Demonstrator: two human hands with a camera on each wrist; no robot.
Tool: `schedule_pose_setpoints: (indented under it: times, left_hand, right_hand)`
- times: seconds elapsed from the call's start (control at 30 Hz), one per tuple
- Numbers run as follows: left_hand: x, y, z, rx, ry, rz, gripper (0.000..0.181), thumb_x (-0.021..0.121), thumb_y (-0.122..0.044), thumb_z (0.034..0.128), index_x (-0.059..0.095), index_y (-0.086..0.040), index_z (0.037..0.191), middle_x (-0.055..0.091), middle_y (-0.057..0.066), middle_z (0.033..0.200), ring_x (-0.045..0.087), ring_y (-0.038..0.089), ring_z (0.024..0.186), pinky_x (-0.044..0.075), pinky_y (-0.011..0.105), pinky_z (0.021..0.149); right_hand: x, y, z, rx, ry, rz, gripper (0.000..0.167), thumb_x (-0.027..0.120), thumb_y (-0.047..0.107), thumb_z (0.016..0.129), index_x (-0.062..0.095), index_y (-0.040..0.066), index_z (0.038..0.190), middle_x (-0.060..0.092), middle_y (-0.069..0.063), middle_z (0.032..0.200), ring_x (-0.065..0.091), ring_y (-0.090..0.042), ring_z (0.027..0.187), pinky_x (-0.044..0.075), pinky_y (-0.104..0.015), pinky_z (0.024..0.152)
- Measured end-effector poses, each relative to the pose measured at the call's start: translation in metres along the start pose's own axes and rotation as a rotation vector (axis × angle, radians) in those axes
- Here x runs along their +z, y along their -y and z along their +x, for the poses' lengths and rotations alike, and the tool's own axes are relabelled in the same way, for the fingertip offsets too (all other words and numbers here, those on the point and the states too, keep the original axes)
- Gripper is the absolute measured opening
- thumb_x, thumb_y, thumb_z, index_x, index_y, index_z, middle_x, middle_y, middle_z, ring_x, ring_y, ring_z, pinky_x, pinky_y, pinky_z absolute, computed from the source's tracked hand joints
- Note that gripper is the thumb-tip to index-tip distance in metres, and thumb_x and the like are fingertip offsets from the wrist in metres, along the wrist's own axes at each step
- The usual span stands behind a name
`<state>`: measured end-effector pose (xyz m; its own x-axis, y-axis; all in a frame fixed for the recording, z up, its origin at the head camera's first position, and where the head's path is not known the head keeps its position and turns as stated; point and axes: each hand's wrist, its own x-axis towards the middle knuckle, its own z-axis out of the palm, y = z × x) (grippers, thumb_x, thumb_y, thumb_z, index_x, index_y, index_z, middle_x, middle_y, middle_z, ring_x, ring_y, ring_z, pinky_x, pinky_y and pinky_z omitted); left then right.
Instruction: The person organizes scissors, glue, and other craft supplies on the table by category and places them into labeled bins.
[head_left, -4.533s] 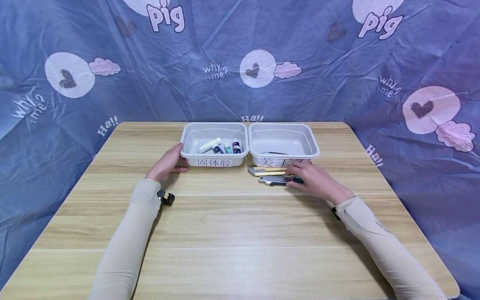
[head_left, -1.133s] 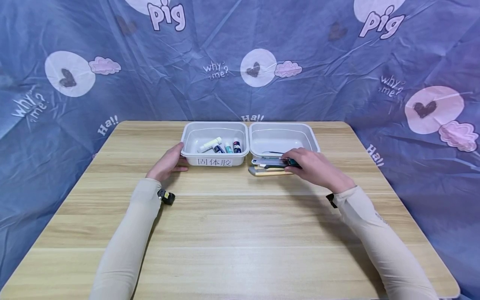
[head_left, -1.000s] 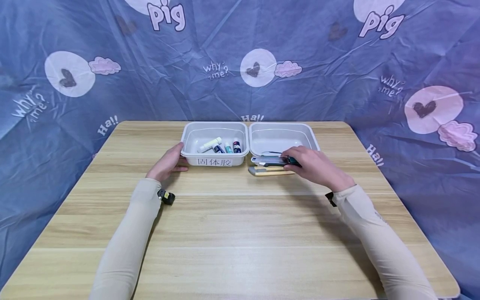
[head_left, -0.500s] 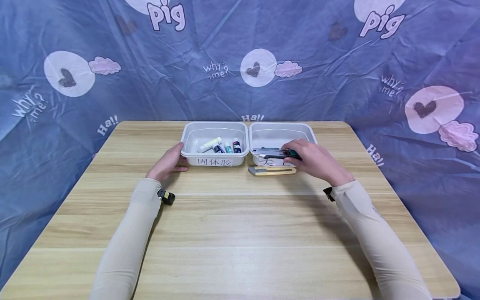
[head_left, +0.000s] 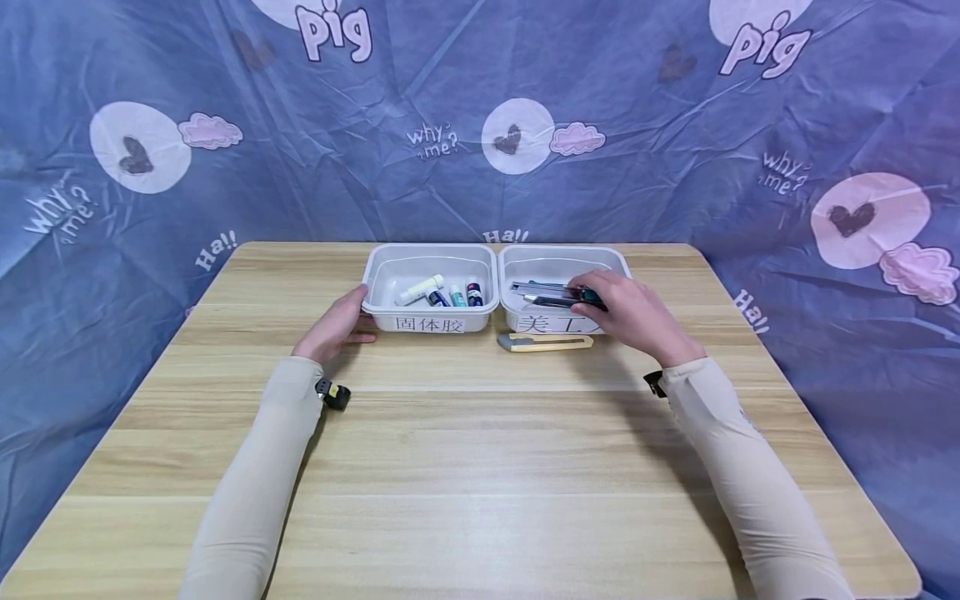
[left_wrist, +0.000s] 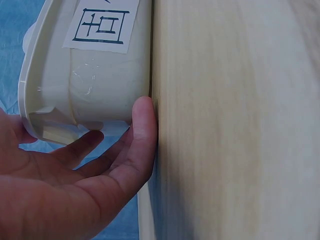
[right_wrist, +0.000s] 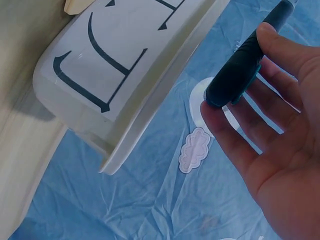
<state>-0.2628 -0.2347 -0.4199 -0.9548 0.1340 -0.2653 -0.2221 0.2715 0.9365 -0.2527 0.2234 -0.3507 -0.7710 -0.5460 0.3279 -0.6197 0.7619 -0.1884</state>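
My right hand (head_left: 626,312) pinches a dark green and black utility knife (right_wrist: 240,67) between thumb and fingers. In the head view its silver and black front (head_left: 551,302) points left, over the right-hand white plastic box (head_left: 512,321). My left hand (head_left: 333,325) rests against the left end of the other white box (head_left: 382,322); in the left wrist view its fingers (left_wrist: 143,120) touch that end near the table. A yellow utility knife (head_left: 551,342) with a grey tip lies on the table before the right box. My right hand hides part of that box's label.
Several glue sticks (head_left: 420,289) lie in the left box. Both boxes stand side by side near the back of the wooden table (head_left: 480,467), with labels on their fronts. A blue patterned cloth (head_left: 360,183) hangs behind and at the sides.
My right hand has lifted the dark utility knife from the table and moved it back and up over the right box. The yellow knife is now fully uncovered. My left hand stays put.
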Motion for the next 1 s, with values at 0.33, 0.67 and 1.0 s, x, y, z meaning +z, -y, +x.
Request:
schedule_pose_setpoints:
  times: [0.33, 0.67, 1.0]
  left_hand:
    - [0.000, -0.001, 0.000, 0.003, -0.006, -0.007, 0.068, 0.017, -0.052, 0.1101, 0.033, -0.001, 0.153, 0.048, 0.015, 0.120, 0.053, 0.022, 0.105, 0.057, 0.042, 0.098]
    - [0.000, -0.002, -0.002, 0.004, 0.002, -0.001, 0.069, 0.017, -0.053, 0.1099, 0.034, -0.002, 0.153, 0.047, 0.017, 0.122, 0.053, 0.024, 0.107, 0.054, 0.047, 0.103]
    - [0.000, -0.002, -0.002, -0.003, -0.002, -0.003, 0.070, 0.018, -0.053, 0.1098, 0.033, -0.002, 0.154, 0.046, 0.016, 0.122, 0.052, 0.024, 0.108, 0.054, 0.045, 0.102]
  right_hand:
    - [-0.001, -0.004, 0.006, 0.027, -0.023, 0.000, 0.030, 0.077, 0.021, 0.094, 0.068, 0.011, 0.121, 0.071, -0.011, 0.120, 0.066, -0.032, 0.114, 0.055, -0.058, 0.087]
    - [0.005, -0.013, 0.010, 0.046, -0.020, 0.001, 0.030, 0.076, 0.023, 0.095, 0.069, 0.011, 0.121, 0.071, -0.012, 0.122, 0.065, -0.034, 0.115, 0.055, -0.059, 0.087]
    - [0.013, -0.026, 0.013, 0.071, -0.020, 0.023, 0.029, 0.078, 0.022, 0.093, 0.069, 0.010, 0.119, 0.072, -0.013, 0.119, 0.067, -0.035, 0.112, 0.054, -0.058, 0.089]
